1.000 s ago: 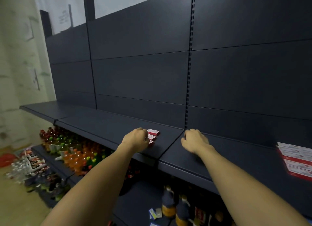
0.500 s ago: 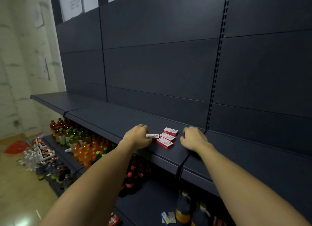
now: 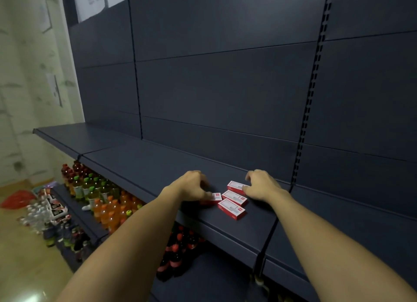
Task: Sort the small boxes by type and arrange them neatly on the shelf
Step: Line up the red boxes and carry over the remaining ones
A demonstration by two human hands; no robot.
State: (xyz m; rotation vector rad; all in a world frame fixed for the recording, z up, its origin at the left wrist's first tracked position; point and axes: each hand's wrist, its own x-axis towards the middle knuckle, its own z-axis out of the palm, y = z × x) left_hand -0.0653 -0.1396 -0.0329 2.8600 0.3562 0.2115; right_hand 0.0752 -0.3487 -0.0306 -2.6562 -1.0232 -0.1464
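Three small red-and-white boxes lie side by side on the dark shelf (image 3: 158,166): a far box (image 3: 234,185), a middle box (image 3: 234,198) and a near box (image 3: 231,209). Just left of them lies a fourth box (image 3: 214,198), partly hidden under my left hand (image 3: 194,188), whose curled fingers pinch its left end. My right hand (image 3: 262,186) is curled at the right end of the far box, with thumb and fingertips on it.
The shelf's front edge (image 3: 225,236) runs below the boxes, and a slotted upright (image 3: 309,103) stands to the right. On lower shelves at the left stand several drink bottles (image 3: 106,202). More bottles and packs sit on the floor (image 3: 42,216).
My right hand has moved left from beside the boxes onto the far box. My left hand still holds its box beside the row. The view has shifted slightly.
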